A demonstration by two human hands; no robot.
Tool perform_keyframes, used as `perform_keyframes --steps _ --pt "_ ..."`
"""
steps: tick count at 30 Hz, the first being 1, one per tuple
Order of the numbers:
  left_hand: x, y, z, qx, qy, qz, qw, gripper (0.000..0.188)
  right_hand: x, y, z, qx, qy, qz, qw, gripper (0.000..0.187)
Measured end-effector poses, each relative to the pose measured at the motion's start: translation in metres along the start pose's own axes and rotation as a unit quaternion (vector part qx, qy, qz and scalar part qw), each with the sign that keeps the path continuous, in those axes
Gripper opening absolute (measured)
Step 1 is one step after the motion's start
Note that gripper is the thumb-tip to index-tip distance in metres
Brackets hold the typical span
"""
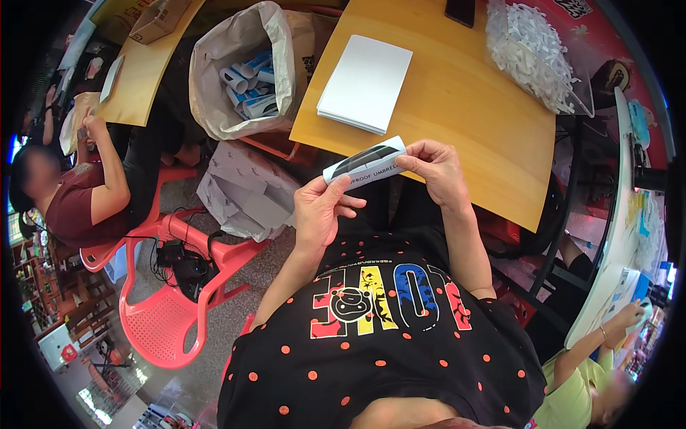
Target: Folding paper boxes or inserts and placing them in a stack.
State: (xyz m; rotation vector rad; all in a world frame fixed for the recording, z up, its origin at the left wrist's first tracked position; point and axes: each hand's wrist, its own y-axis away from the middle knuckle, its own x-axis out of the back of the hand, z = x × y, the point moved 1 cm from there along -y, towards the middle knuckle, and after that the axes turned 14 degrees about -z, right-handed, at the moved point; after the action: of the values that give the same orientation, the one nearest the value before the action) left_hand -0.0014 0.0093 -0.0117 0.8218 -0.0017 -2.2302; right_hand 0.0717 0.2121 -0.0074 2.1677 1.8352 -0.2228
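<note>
We hold a small box (365,162) between both hands above our lap, left hand (319,212) pinching its left end, right hand (437,169) gripping its right end, near the table (457,100) edge.

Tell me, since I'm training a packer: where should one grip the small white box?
Probably at its two short ends, one hand from each side: the small white box is long, narrow and held level, as the left hand and right hand do.
</note>
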Motion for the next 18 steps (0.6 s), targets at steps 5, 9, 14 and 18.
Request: perform_keyframes --steps 5,9,14,18 --pt "-0.001 -0.001 -0.002 -0.007 0.012 0.005 1.000 0.026 0.000 -0.001 0.003 0.005 -0.008 0.003 1.000 0.011" --pt "0.000 -0.002 -0.004 0.010 0.066 -0.022 0.998 0.028 -0.001 -0.001 0.003 0.007 -0.002 0.002 1.000 0.010" --pt "0.000 -0.003 -0.008 0.040 0.151 -0.051 0.986 0.030 0.004 -0.003 0.008 0.017 0.010 0.002 1.000 0.010" --pt "0.000 -0.003 -0.012 0.041 0.163 -0.074 0.983 0.030 0.005 -0.003 0.007 0.022 0.008 0.001 1.000 0.010"
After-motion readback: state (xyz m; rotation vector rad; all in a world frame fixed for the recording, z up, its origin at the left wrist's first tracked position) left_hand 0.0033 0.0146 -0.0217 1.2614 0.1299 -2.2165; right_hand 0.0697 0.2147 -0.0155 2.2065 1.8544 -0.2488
